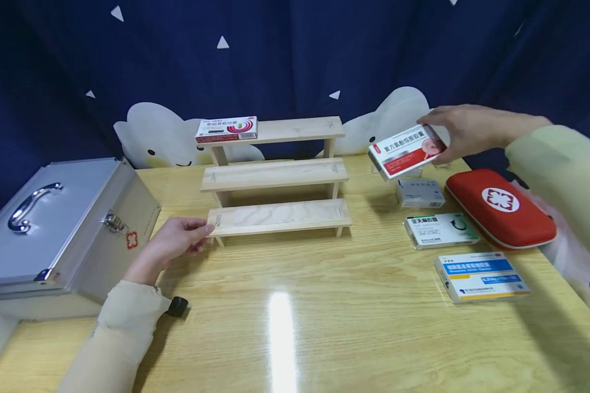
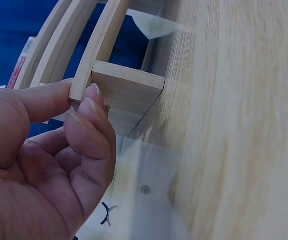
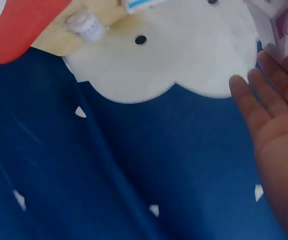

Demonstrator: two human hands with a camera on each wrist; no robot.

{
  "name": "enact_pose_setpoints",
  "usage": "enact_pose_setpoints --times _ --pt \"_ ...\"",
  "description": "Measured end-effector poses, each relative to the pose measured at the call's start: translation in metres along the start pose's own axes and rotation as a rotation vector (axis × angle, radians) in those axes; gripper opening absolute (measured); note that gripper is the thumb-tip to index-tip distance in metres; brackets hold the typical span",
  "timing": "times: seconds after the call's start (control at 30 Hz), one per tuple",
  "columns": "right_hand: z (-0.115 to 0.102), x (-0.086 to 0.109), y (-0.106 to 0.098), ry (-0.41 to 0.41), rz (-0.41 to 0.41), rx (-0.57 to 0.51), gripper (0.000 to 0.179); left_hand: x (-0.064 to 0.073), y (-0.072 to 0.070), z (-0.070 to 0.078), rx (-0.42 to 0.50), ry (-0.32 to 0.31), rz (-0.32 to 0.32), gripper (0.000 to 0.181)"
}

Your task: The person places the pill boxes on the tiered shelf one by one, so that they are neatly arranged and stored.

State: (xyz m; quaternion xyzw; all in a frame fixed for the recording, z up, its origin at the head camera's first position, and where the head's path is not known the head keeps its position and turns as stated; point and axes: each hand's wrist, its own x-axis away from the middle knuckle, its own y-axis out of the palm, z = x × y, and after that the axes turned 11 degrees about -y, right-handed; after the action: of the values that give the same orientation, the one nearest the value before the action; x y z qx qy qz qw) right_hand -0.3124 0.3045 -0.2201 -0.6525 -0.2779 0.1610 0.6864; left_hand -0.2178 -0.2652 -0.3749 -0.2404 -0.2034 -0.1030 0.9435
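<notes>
My left hand [image 1: 179, 240] pinches the left end of the lowest step of a three-tier wooden shelf [image 1: 280, 217]; the left wrist view shows the thumb and fingertips on the board's end [image 2: 86, 75]. Up in the air right of the shelf, a red-and-white medicine box [image 1: 405, 150] is tilted in my right hand [image 1: 472, 128], gripped at its right end. In the right wrist view only a corner of that box [image 3: 286, 30] shows above the fingers. Another medicine box [image 1: 227, 129], white with a pink swirl, lies on the top step at the left.
Below the raised box lie a grey-white box [image 1: 420, 193], a green-and-white box [image 1: 441, 230] and a blue-and-white box [image 1: 481, 276]. A red zip case [image 1: 501, 207] sits to their right. A silver metal case [image 1: 69, 218] stands at left. Behind hangs a dark blue curtain [image 1: 275, 60].
</notes>
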Motion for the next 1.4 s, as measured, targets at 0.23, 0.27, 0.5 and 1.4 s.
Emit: enact_pose_setpoints --times 0.23,0.27,0.5,1.4 --pt "0.011 0.023 -0.03 0.031 0.162 -0.044 0.098 -0.013 0.001 0.004 0.004 0.0 0.009 0.048" --pt "0.01 0.023 -0.034 0.038 0.176 -0.056 0.098 -0.014 0.001 0.004 0.004 0.001 0.009 0.048" --pt "-0.001 0.006 -0.05 0.059 0.252 -0.138 0.094 -0.017 0.003 0.003 0.007 0.003 0.011 0.05" --pt "-0.076 -0.109 -0.069 -0.059 0.129 -0.16 0.106 -0.009 0.015 0.011 0.041 -0.015 0.011 0.045"
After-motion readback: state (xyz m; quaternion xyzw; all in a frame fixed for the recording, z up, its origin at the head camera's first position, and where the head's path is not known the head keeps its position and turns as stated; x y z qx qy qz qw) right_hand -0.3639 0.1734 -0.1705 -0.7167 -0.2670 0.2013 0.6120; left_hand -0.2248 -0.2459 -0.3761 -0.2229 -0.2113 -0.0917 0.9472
